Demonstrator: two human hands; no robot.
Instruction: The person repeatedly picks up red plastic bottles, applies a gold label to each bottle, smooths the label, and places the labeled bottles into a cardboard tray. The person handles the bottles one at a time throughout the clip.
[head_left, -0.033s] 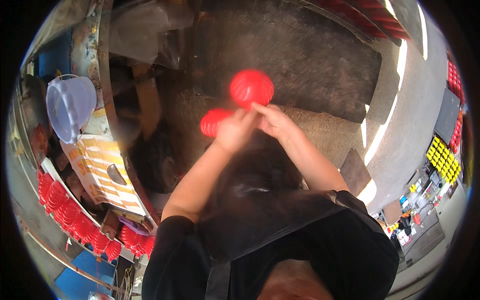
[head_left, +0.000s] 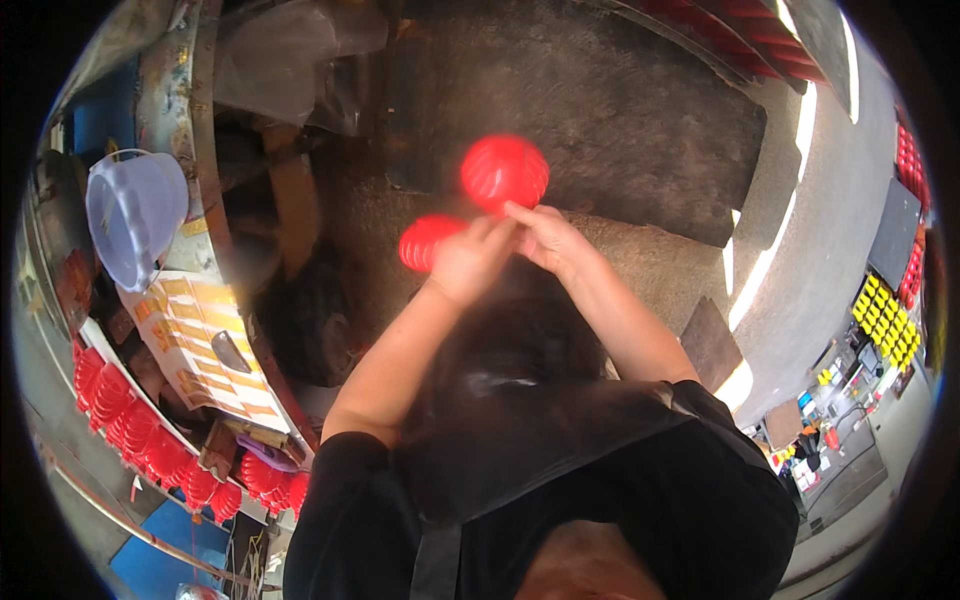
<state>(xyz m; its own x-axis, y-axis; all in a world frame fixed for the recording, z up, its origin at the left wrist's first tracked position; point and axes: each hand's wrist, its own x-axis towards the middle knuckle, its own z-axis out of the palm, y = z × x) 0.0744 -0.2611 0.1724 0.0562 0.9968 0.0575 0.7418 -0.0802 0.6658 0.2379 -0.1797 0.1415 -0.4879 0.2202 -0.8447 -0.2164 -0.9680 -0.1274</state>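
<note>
Two glossy red ribbed pieces, rounded like shells, are in front of my body. The upper red piece (head_left: 503,172) is held at its lower edge by the pinched fingers of my right hand (head_left: 548,242). To the lower left, the other red piece (head_left: 424,242) sticks out from behind my left hand (head_left: 474,264), whose fingers are curled and closed. My hands meet at the fingertips just below the upper piece. Whether the two red pieces are joined is hidden by my fingers. A dark apron (head_left: 510,420) covers my front.
At the left stand a pale lilac bucket (head_left: 135,220), a taped white sheet (head_left: 200,340) and a rack of red ribbed pieces (head_left: 130,425). A dark mat (head_left: 600,120) lies on the floor ahead. Rows of yellow pieces (head_left: 886,322) and a cluttered table (head_left: 850,460) stand far right.
</note>
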